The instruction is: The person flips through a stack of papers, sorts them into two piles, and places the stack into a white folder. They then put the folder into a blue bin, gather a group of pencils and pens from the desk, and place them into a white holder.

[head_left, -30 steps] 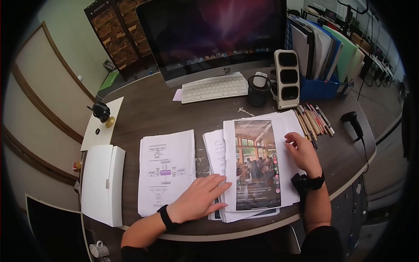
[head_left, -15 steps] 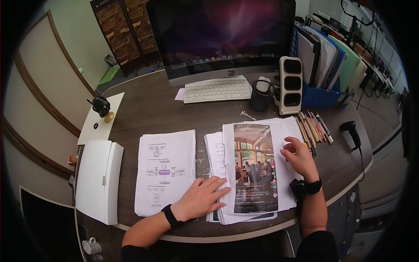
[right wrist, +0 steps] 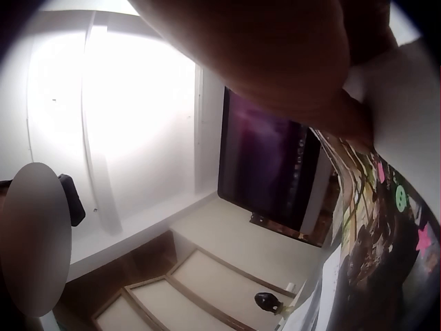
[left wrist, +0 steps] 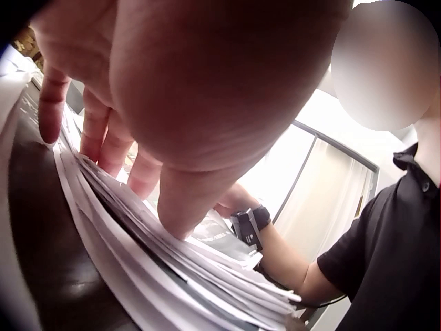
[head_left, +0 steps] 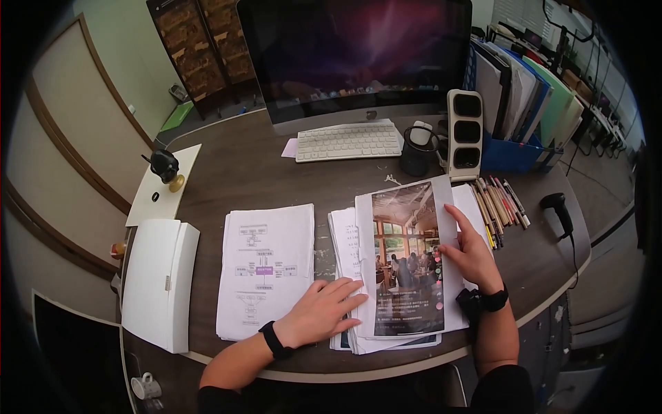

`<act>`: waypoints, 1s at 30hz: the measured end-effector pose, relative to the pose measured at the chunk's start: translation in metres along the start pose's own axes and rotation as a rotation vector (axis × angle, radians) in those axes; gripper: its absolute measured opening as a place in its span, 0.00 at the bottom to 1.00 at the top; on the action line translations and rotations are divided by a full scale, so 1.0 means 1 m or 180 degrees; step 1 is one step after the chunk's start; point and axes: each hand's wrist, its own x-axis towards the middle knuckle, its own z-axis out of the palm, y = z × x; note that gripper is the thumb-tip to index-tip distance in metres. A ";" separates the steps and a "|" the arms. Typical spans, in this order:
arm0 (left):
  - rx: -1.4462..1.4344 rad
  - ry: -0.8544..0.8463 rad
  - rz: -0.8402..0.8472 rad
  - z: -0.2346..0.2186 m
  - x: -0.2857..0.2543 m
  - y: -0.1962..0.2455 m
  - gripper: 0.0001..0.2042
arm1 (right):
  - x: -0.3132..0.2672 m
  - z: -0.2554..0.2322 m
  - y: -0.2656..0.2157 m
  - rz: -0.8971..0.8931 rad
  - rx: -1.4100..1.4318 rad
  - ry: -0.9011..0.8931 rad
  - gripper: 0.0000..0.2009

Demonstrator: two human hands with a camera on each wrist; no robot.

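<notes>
A printed sheet [head_left: 407,265] with a photo of people in a wooden-framed room tops the right-hand paper stack [head_left: 343,234]. My right hand [head_left: 476,259] pinches the sheet's right edge between thumb and fingers, and that side is raised and bowed upward. In the right wrist view the thumb [right wrist: 355,121] lies against the printed face. My left hand [head_left: 318,314] rests with spread fingers on the stack's left edge. Layered page edges [left wrist: 172,269] show under those fingers in the left wrist view. A separate paper pile [head_left: 265,276] with printed diagrams lies left of this hand.
Pencils and pens [head_left: 502,203] lie to the right of the stack, near a black handheld scanner [head_left: 557,214]. Behind are a keyboard [head_left: 348,143], a black mesh cup [head_left: 415,160], a monitor [head_left: 358,62] and a blue file holder [head_left: 510,153]. A white box [head_left: 158,286] stands left.
My right hand has moved from hovering over the stack's right side to pinching the top sheet's edge and raising it. The left hand stays on the stack.
</notes>
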 end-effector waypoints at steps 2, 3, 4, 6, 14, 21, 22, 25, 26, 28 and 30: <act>-0.0332 0.0065 -0.0065 -0.003 0.001 -0.003 0.28 | 0.000 0.001 -0.002 -0.0127 0.0127 0.0031 0.38; -0.0321 0.0062 -0.0059 -0.005 0.002 -0.004 0.28 | 0.000 0.002 -0.005 -0.0227 0.0607 -0.0037 0.35; -0.1062 0.0283 -0.0362 -0.009 0.002 -0.004 0.30 | -0.001 0.002 -0.008 -0.0327 0.1085 -0.0106 0.32; -0.1802 0.0506 -0.0665 -0.011 0.003 -0.005 0.33 | -0.003 0.002 -0.011 -0.0343 0.1311 -0.0317 0.27; -0.3985 0.0850 -0.1297 -0.017 -0.006 -0.010 0.21 | -0.025 0.015 -0.032 -0.0571 0.1243 -0.1210 0.16; -0.3529 0.1008 -0.1730 -0.007 -0.011 -0.019 0.13 | -0.017 0.007 -0.023 -0.0392 0.0878 -0.0707 0.17; -0.3514 0.1190 -0.1751 -0.006 -0.010 -0.019 0.13 | -0.011 0.007 -0.015 -0.0380 0.1407 -0.0682 0.17; -0.4025 0.1582 -0.1797 0.004 -0.009 -0.028 0.12 | 0.002 -0.002 0.003 -0.0298 0.0596 0.0373 0.17; -0.4424 0.1872 -0.1797 0.007 -0.010 -0.032 0.11 | 0.003 -0.007 0.004 -0.0279 0.0573 0.0400 0.17; -0.4372 0.1776 -0.1843 0.005 -0.008 -0.035 0.10 | 0.001 -0.016 0.002 0.0191 -0.1217 0.0713 0.17; -0.4789 0.2250 -0.1988 0.002 -0.004 -0.032 0.11 | 0.002 -0.019 0.011 0.0207 -0.1212 0.0701 0.19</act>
